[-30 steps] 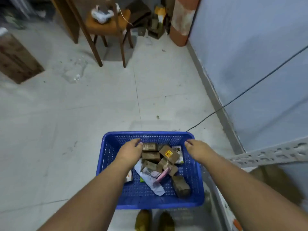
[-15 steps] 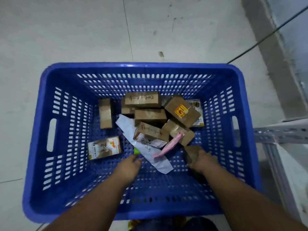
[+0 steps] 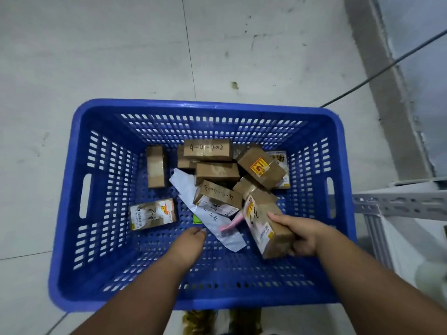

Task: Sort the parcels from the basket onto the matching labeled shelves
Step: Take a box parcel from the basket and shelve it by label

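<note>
Basket holds taped parcels; right hand grips one box, left hand loosely curled, empty.

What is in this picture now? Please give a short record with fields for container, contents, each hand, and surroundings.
container: blue basket on the floor
contents: brown parcels, white mailer bag
right hand: grips a taped brown parcel, tilted above the basket floor
left hand: holds nothing, near the mailer bag
surroundings: grey metal shelf frame at right

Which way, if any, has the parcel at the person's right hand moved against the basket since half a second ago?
Yes. The right hand now grips the brown parcel and has tipped it up off the blue basket floor, near the pink packet.
</note>
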`<state>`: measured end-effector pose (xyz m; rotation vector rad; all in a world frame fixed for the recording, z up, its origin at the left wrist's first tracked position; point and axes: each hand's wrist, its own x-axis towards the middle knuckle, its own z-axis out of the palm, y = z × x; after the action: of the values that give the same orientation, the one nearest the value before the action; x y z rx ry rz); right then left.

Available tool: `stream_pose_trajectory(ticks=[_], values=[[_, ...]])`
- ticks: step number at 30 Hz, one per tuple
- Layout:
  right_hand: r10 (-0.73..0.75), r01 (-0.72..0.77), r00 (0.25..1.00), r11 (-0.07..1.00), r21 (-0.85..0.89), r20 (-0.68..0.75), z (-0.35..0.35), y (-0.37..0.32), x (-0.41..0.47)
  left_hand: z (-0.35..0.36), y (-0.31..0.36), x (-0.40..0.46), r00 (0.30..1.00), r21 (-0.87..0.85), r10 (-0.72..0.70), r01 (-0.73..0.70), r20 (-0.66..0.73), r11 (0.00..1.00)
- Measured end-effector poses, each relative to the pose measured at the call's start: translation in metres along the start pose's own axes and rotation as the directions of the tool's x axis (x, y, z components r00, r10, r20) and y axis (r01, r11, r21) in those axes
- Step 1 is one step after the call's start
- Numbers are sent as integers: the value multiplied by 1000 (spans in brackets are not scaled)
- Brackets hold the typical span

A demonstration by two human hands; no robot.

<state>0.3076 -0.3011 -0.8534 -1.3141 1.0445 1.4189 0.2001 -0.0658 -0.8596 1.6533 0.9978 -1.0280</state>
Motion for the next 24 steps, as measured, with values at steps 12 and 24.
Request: stream_pose_trajectory(ticks=[12,24], values=[[-371,244,800,919,309,472,81,-17,-169,-43,91,-158,952,-702,279,-113,125,703],[-267,206,756,964,169,598,52,-51,-241,-111,114,-212,924,-768,382,-229,21,598]])
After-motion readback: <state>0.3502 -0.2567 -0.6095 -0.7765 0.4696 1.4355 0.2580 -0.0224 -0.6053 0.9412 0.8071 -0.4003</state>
